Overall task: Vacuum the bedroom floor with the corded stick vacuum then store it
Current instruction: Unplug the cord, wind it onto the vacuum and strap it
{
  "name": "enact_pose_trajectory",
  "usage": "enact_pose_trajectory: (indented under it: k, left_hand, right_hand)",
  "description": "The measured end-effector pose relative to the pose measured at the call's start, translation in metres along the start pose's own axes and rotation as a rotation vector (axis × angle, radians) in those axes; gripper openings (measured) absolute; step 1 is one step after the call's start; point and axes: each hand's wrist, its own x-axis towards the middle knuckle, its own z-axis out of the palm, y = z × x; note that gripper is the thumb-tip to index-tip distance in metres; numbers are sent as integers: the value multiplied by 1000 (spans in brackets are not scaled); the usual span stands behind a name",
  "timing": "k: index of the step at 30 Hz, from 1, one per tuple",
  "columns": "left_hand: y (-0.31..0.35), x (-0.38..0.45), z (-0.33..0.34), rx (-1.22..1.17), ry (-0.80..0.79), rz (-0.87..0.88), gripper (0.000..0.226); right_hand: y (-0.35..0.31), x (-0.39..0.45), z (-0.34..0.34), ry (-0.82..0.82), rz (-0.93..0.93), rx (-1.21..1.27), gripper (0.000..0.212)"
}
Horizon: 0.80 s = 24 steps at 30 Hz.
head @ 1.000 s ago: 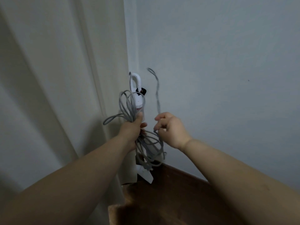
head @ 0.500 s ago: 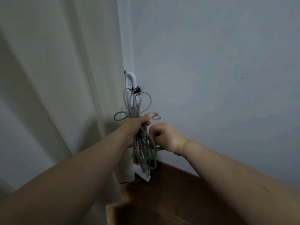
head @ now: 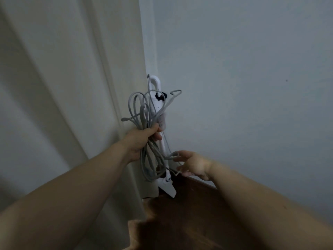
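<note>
The white stick vacuum (head: 157, 98) stands upright in the room corner, its floor head (head: 168, 188) on the wooden floor. My left hand (head: 142, 139) grips a bundle of the grey cord (head: 140, 109) in loops at the middle of the vacuum's body. Lower and to the right, my right hand (head: 193, 166) is blurred, with fingers spread beside a loose strand of the cord near the vacuum's base. Whether its fingers pinch that strand is unclear.
A cream curtain (head: 72, 87) hangs at the left, right beside the vacuum. A pale grey wall (head: 243, 78) fills the right side. Dark wooden floor (head: 189, 222) lies below, in the corner.
My right hand has dropped from beside the left hand down toward the vacuum's base and its fingers have spread. The left hand keeps its grip on the cord bundle.
</note>
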Motion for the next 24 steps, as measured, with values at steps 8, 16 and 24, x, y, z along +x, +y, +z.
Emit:
enact_pose_trajectory:
  k: [8, 16, 24]
  left_hand:
    - [1, -3, -28, -209, 26, 42, 22]
    - [-39, 9, -66, -116, 273, -19, 25]
    - [-39, 18, -17, 261, 164, 51, 29]
  right_hand:
    - [26, 31, 43, -183, 162, -660, 33]
    - [4, 24, -51, 522, 103, -719, 23]
    - [-83, 14, -37, 511, -244, -738, 18]
